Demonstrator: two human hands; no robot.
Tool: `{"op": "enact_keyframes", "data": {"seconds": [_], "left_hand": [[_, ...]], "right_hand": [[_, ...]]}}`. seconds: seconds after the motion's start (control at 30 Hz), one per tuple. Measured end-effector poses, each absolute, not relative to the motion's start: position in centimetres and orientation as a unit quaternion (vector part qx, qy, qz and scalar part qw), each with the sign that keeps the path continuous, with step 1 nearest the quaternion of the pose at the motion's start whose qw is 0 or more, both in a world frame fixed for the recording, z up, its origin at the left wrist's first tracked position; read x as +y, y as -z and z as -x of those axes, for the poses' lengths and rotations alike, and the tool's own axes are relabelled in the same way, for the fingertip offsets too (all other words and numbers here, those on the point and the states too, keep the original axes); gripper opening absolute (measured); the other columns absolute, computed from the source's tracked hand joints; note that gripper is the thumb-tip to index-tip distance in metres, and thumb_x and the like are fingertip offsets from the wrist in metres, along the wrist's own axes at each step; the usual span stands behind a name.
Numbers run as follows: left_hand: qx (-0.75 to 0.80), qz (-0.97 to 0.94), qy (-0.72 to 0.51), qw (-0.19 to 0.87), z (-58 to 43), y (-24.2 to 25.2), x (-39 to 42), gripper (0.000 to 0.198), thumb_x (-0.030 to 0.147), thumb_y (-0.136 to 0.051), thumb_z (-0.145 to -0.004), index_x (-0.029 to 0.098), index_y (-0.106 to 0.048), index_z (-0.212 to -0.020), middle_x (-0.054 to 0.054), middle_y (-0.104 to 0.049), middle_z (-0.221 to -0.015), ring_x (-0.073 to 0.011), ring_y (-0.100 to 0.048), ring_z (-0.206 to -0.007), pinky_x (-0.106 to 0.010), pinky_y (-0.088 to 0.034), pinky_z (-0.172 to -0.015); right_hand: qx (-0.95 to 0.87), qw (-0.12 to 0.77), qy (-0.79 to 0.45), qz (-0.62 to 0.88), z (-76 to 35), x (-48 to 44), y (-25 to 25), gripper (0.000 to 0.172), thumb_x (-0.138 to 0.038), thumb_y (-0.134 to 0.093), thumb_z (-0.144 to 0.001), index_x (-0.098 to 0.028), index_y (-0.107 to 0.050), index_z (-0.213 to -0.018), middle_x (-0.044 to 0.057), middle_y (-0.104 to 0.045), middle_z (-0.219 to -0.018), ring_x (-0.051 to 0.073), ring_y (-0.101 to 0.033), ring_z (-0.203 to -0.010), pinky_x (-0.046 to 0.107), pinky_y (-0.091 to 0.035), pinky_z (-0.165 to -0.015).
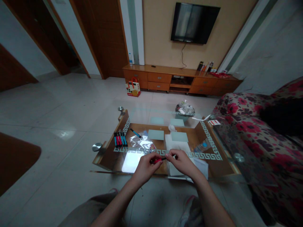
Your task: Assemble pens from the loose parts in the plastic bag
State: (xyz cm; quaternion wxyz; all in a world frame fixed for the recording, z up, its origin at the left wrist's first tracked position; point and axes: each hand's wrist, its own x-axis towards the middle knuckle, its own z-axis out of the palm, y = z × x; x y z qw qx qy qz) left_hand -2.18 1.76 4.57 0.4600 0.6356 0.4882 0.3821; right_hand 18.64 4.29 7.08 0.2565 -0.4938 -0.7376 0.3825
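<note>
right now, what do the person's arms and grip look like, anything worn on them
The left forearm and right forearm are bare, with no sleeve, watch or bracelet in view. The left grip and right grip are ungloved human hands. No cables or clear markings show; small details like rings are too fine to tell.

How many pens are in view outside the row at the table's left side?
2: a blue pen lying by the plastic wrapper, and a red pen held in the left hand and right hand. Others may be hidden.
</note>
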Motion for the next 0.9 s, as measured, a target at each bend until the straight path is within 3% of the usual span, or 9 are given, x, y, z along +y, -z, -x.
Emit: {"op": "enact_keyframes", "data": {"seconds": [0.07, 0.13, 0.2, 0.4, 0.6, 0.8, 0.9], "left_hand": [[0.487, -0.639, -0.380, 0.458, 2.17, -4.61, 1.74, 0.018, 0.031, -0.064, -0.085, 0.019, -0.073, -0.096, -0.003, -0.071, -0.084, -0.0157, -0.062, -0.075, -0.025, -0.048, -0.070], [0.486, -0.642, -0.382, 0.454, 2.17, -4.53, 1.75, 0.019, 0.032, -0.064, -0.086, 0.018, -0.072, -0.096, -0.003, -0.070, -0.083, -0.0153, -0.062, -0.074, -0.025, -0.047, -0.069], [0.486, -0.640, -0.386, 0.452, 2.19, -4.39, 1.77, 0.019, 0.032, -0.063, -0.086, 0.018, -0.072, -0.095, -0.003, -0.070, -0.082, -0.0153, -0.062, -0.073, -0.025, -0.047, -0.069], [0.491, -0.634, -0.384, 0.458, 2.20, -4.47, 1.84, 0.019, 0.032, -0.065, -0.085, 0.019, -0.071, -0.097, -0.003, -0.072, -0.087, -0.0164, -0.063, -0.077, -0.026, -0.049, -0.073], [0.487, -0.637, -0.376, 0.465, 2.21, -4.96, 1.79, 0.019, 0.033, -0.065, -0.085, 0.019, -0.072, -0.097, -0.004, -0.072, -0.086, -0.0170, -0.064, -0.078, -0.027, -0.049, -0.072], [0.485, -0.642, -0.376, 0.459, 2.29, -4.44, 1.79, 0.021, 0.034, -0.064, -0.086, 0.019, -0.072, -0.098, -0.004, -0.072, -0.087, -0.0166, -0.064, -0.077, -0.027, -0.050, -0.072], [0.484, -0.638, -0.378, 0.464, 2.30, -4.26, 1.81, 0.021, 0.034, -0.065, -0.085, 0.019, -0.072, -0.098, -0.004, -0.072, -0.088, -0.0165, -0.064, -0.078, -0.026, -0.050, -0.071]], "right_hand": [[-0.736, 0.258, -0.389, 0.490, -18.52, 4.22, -7.26, 0.035, -0.042, -0.050, -0.096, -0.019, -0.064, -0.074, 0.000, -0.062, -0.069, 0.015, -0.055, -0.067, 0.025, -0.038, -0.061], [-0.725, 0.275, -0.399, 0.488, -18.45, 4.13, -7.43, 0.022, -0.040, -0.057, -0.092, -0.020, -0.066, -0.092, 0.001, -0.066, -0.080, 0.015, -0.057, -0.071, 0.025, -0.040, -0.062], [-0.720, 0.289, -0.405, 0.484, -18.46, 4.06, -7.51, 0.022, -0.035, -0.064, -0.087, -0.021, -0.064, -0.104, 0.001, -0.068, -0.088, 0.015, -0.058, -0.074, 0.024, -0.041, -0.063], [-0.736, 0.278, -0.385, 0.482, -18.65, 4.09, -7.27, 0.011, -0.031, -0.062, -0.088, -0.020, -0.065, -0.090, 0.000, -0.067, -0.081, 0.015, -0.057, -0.072, 0.024, -0.040, -0.064], [-0.751, 0.253, -0.372, 0.483, -18.52, 4.26, -7.27, 0.038, -0.042, -0.052, -0.095, -0.019, -0.061, -0.066, -0.001, -0.060, -0.062, 0.015, -0.054, -0.063, 0.025, -0.037, -0.059], [-0.732, 0.278, -0.398, 0.479, -18.42, 4.04, -7.80, 0.013, -0.033, -0.064, -0.087, -0.021, -0.066, -0.091, 0.000, -0.068, -0.082, 0.016, -0.059, -0.073, 0.024, -0.040, -0.062], [-0.738, 0.274, -0.394, 0.474, -18.45, 4.01, -7.83, 0.008, -0.028, -0.063, -0.086, -0.020, -0.065, -0.087, 0.000, -0.067, -0.079, 0.015, -0.058, -0.073, 0.024, -0.039, -0.062]]}}
